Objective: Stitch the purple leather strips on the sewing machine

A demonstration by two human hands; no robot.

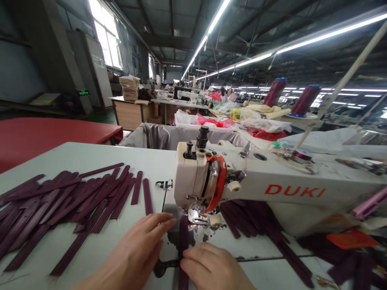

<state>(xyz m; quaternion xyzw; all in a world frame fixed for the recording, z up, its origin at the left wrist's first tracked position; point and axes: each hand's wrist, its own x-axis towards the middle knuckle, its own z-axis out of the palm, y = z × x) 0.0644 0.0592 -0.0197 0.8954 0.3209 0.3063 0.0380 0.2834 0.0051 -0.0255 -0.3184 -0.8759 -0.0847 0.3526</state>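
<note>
A long, narrow, dark maroon, leather-like strip (184,235) lies lengthwise on the pale, flat-topped counter (99,157), its far end by the foot of the off-white metal sewing machine (193,173). It looks light, bendable yet fairly firm, perhaps slightly slippery and not fragile; its long edges seem the best hold. The right hand's (213,266) fingers curl together on its right edge; the left hand's (139,243) lie together just left of it. I cannot tell whether either pinches. Red lettering reads "DUKI"; black lettering, partly hidden, shows "ar".
</note>
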